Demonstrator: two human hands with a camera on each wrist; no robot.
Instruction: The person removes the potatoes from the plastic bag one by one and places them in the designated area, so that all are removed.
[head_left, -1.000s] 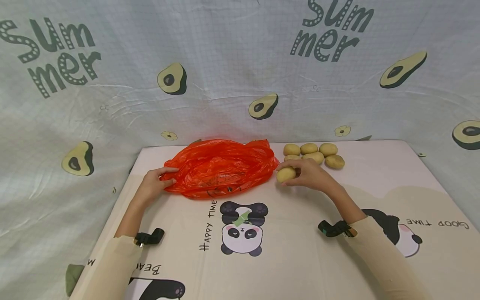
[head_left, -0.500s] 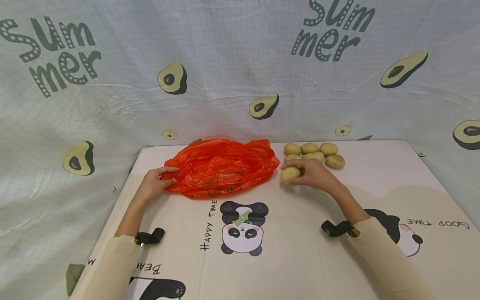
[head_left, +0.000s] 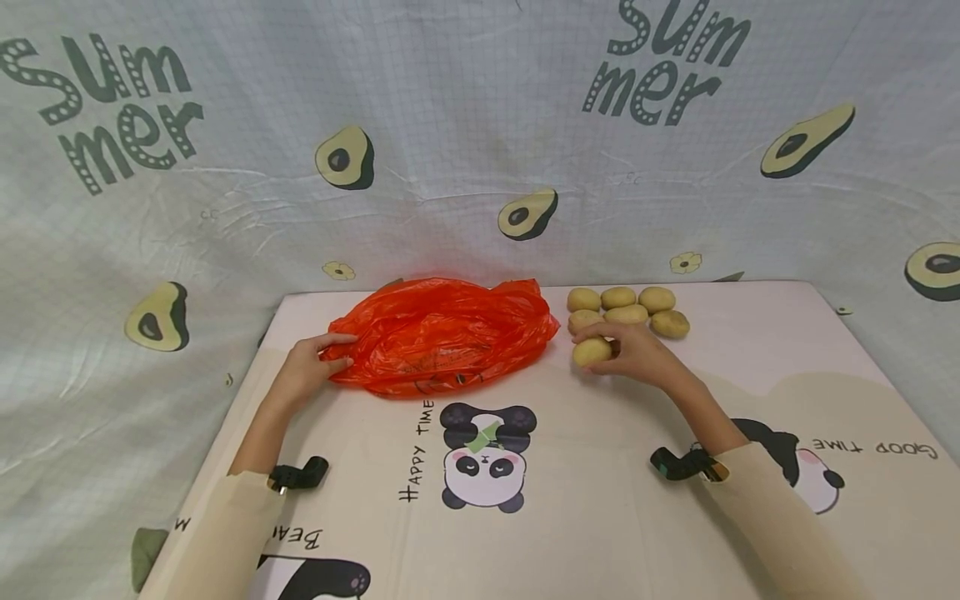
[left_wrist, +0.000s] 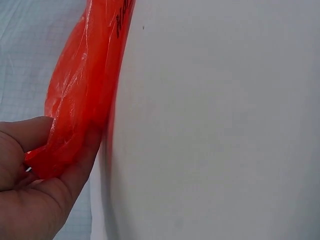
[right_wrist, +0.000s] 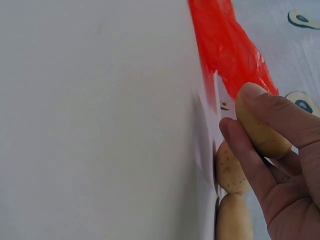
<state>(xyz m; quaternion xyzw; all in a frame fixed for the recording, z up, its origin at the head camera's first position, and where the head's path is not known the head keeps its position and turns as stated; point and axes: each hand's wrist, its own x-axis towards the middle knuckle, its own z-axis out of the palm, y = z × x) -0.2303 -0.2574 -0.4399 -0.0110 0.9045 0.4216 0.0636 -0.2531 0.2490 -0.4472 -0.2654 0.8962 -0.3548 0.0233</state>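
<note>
A red plastic bag [head_left: 442,342] lies spread at the back left of the table. Its left edge is gripped by my left hand [head_left: 303,371], thumb and fingers on either side of the film in the left wrist view. Between the thumb and fingers of my right hand [head_left: 633,354] is a potato [head_left: 592,354], also plain in the right wrist view [right_wrist: 265,130]. This hand is right of the bag and just in front of the other potatoes [head_left: 626,314], which sit in rows at the back.
A pale table [head_left: 570,500] with printed pandas stretches in front of both hands. Behind it hangs a white curtain [head_left: 435,100] with avocado prints, close to the table's back edge.
My right hand has shifted a little to the right with the potato, away from the bag. The left hand and the bag have stayed in place.
</note>
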